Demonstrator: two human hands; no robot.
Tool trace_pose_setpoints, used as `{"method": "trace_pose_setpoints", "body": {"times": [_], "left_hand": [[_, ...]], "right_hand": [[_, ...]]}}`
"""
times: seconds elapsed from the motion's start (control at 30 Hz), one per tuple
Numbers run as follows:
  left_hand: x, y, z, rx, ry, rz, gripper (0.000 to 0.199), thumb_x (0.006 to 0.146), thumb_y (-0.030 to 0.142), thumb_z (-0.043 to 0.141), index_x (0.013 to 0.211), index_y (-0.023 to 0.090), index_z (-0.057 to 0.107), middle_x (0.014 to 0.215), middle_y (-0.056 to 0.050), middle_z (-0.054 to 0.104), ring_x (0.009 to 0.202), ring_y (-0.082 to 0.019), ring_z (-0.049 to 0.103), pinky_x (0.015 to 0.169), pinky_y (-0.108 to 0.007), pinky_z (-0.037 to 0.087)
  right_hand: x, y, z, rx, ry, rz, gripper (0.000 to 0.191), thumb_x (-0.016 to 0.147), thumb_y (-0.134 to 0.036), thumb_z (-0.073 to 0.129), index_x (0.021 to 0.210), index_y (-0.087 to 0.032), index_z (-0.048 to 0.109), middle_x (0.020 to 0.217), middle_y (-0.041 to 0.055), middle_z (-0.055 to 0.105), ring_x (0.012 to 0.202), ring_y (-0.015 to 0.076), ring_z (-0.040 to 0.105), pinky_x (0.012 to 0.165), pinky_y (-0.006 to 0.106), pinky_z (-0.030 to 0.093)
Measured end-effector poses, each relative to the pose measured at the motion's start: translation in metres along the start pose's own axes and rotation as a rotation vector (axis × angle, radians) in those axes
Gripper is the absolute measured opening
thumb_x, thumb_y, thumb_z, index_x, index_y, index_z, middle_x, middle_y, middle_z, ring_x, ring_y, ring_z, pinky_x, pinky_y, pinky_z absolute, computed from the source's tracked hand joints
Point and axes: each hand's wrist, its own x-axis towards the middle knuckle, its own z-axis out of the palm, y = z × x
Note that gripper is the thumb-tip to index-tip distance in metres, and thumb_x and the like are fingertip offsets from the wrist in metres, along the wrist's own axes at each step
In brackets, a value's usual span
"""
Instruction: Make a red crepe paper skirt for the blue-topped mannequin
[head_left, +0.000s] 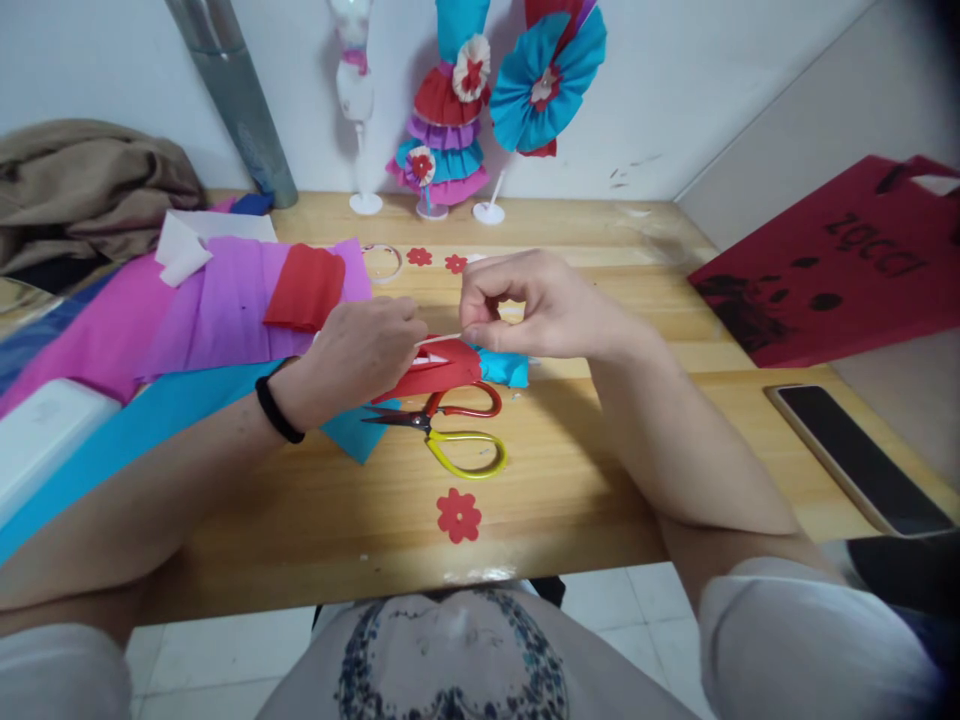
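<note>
Between my two hands runs a thin pale strip [440, 340], too small to tell its material. The fingers of my left hand [369, 345], with a black band on the wrist, are closed on its left end. Thumb and forefinger of my right hand [525, 305] pinch the other end. Just below lie a red paper piece [442, 372] and a turquoise paper piece [504, 367], partly hidden by the hands. Nearer to me are scissors [420, 420] with one orange and one yellow handle, and a red paper flower [459, 516] with a pale centre.
Purple crepe paper [232, 300] and a red folded piece [307, 288] lie left. Behind my hands are a roll of tape [384, 263] and small red flowers [419, 257]. Dress-form figures [450, 130] stand at the wall. A phone [862, 460] and red bag [832, 260] are right.
</note>
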Motion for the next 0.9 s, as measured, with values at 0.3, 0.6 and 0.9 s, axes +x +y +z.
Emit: {"method": "trace_pose_setpoints", "body": {"times": [0.3,0.6,0.9], "left_hand": [[-0.005,-0.011,-0.001,-0.043,0.004,-0.032,0.025,0.097,0.019,0.042,0.092,0.014,0.066,0.094,-0.01,0.062,0.079,-0.02,0.056,0.055,-0.032,0.021],[-0.007,-0.024,-0.002,-0.055,0.037,-0.074,0.025,0.094,0.022,0.045,0.087,0.016,0.068,0.098,-0.01,0.066,0.084,-0.022,0.061,0.056,-0.033,0.026],[-0.011,-0.025,-0.008,-0.189,0.067,-0.087,0.028,0.094,0.027,0.047,0.091,0.014,0.072,0.097,-0.011,0.069,0.088,-0.022,0.062,0.066,-0.032,0.037]], "right_hand": [[-0.006,0.008,0.03,0.101,0.135,0.015,0.016,0.073,-0.018,0.068,0.064,-0.022,0.056,0.101,0.0062,0.069,0.095,0.0221,0.063,0.078,0.035,0.051],[-0.017,-0.016,0.06,0.693,0.135,0.37,0.021,0.077,-0.022,0.069,0.066,-0.021,0.05,0.095,0.0055,0.068,0.098,0.0222,0.069,0.088,0.04,0.058],[-0.015,-0.014,0.069,0.814,0.154,0.395,0.021,0.074,-0.018,0.071,0.064,-0.02,0.052,0.108,0.0048,0.071,0.129,0.0245,0.058,0.109,0.044,0.048]]}}
